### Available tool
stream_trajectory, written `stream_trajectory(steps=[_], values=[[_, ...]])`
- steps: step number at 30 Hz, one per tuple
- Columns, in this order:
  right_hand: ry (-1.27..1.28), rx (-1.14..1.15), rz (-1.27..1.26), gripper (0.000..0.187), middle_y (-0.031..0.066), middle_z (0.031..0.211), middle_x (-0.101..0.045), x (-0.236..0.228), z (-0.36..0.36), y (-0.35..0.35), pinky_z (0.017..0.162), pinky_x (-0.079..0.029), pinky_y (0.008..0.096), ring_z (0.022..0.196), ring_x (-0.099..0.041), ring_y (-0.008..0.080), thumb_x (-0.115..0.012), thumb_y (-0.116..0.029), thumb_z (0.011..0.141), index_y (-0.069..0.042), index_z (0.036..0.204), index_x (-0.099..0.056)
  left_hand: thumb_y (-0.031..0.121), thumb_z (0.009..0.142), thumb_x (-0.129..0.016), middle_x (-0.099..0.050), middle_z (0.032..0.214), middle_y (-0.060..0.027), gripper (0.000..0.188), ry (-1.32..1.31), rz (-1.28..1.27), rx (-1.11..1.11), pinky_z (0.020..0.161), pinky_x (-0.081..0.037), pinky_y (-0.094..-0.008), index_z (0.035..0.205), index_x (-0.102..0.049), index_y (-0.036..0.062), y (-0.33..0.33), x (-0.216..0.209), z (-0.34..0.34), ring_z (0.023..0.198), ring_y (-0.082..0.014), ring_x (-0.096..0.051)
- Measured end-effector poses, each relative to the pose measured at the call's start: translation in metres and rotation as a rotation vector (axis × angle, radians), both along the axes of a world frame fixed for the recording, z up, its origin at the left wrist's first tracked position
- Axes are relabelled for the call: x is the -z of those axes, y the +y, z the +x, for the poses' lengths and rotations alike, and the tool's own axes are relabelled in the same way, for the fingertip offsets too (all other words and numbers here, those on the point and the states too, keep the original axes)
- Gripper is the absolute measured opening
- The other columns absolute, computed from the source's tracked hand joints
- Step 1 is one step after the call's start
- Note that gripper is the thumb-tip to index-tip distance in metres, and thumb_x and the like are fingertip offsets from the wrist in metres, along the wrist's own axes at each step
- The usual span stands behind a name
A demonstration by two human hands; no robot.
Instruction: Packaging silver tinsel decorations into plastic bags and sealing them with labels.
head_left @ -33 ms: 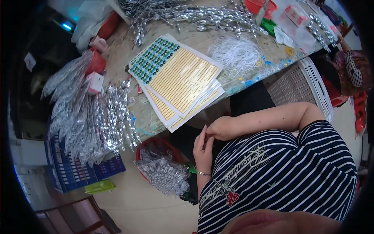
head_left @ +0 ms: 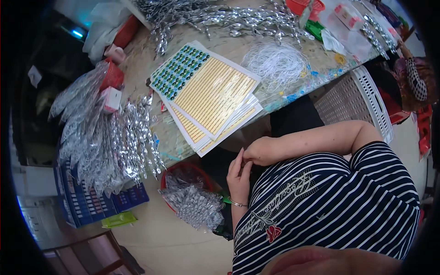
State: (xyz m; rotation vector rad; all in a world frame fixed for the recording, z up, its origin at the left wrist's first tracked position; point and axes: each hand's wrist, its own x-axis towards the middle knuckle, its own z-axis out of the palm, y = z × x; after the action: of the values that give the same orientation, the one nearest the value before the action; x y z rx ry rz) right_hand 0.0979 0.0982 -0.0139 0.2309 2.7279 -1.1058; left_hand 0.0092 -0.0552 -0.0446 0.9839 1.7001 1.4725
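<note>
My left hand (head_left: 238, 177), a silver bracelet (head_left: 237, 202) at its wrist, is in front of my shirt below the table's near edge. Its fingers are stretched out and its thumb stands apart. The fingertips touch my right hand (head_left: 259, 151), which is curled closed with its fingers mostly hidden. Whether anything small is between the hands I cannot make out. Beyond them on the table lie fanned sheets (head_left: 213, 94) with yellow strips and rows of green-blue oval stickers. To their right rests a loose heap of white string (head_left: 276, 63).
Silver twisted strands (head_left: 130, 137), some bagged, hang over the table's left edge. More strands (head_left: 238, 23) lie at the back. Under the edge stands a red basket (head_left: 199, 170) with silver pieces in plastic. At right are a white perforated basket (head_left: 373, 98) and another person's arm (head_left: 416, 82).
</note>
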Motion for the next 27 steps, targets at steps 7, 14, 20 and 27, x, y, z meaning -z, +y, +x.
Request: stream_trajectory(steps=[7,14,20,27], values=[[-0.067,-0.044,0.017,0.029,0.0128,0.085,-0.069,-0.01,0.018,0.025,0.071,-0.052,0.0439,0.082,-0.066,0.0327,-0.059,-0.036,0.083,-0.01,0.092,-0.068,0.004,0.088,-0.064,-0.063,0.086,-0.0033,0.016,0.123,-0.103,-0.08,0.066,-0.046,-0.0214,0.103,-0.068,0.0007,0.017,-0.005,0.008,0.073,-0.0092,-0.056],[-0.03,0.109,-0.088,0.057,0.0165,0.1,-0.067,-0.018,0.036,0.046,0.074,-0.052,0.0421,0.09,-0.065,0.0336,-0.059,-0.056,0.083,-0.003,0.103,-0.062,0.005,0.09,-0.061,-0.062,0.08,-0.0045,0.009,0.439,-0.062,-0.085,0.061,-0.044,-0.0221,0.086,-0.066,-0.0008,0.034,-0.011,0.008,0.069,-0.009,-0.056],[0.122,0.208,-0.315,0.08,0.0289,0.123,-0.052,-0.007,0.025,0.038,0.091,-0.046,0.0442,0.111,-0.054,0.042,-0.056,-0.057,0.085,0.001,0.136,-0.036,0.015,0.098,-0.05,-0.06,0.087,-0.0025,0.021,-0.322,-0.081,-0.007,0.061,-0.043,-0.0209,0.114,-0.054,0.0009,0.039,-0.007,0.014,0.07,-0.0081,-0.052],[0.119,0.103,-0.197,0.073,0.023,0.117,-0.053,-0.014,0.016,0.027,0.089,-0.047,0.0425,0.107,-0.056,0.0382,-0.058,-0.058,0.084,0.0,0.127,-0.045,0.01,0.094,-0.058,-0.061,0.089,-0.0016,0.011,-0.32,-0.063,0.064,0.068,-0.044,-0.0191,0.1,-0.06,0.001,0.031,-0.004,0.013,0.075,-0.0066,-0.052]])
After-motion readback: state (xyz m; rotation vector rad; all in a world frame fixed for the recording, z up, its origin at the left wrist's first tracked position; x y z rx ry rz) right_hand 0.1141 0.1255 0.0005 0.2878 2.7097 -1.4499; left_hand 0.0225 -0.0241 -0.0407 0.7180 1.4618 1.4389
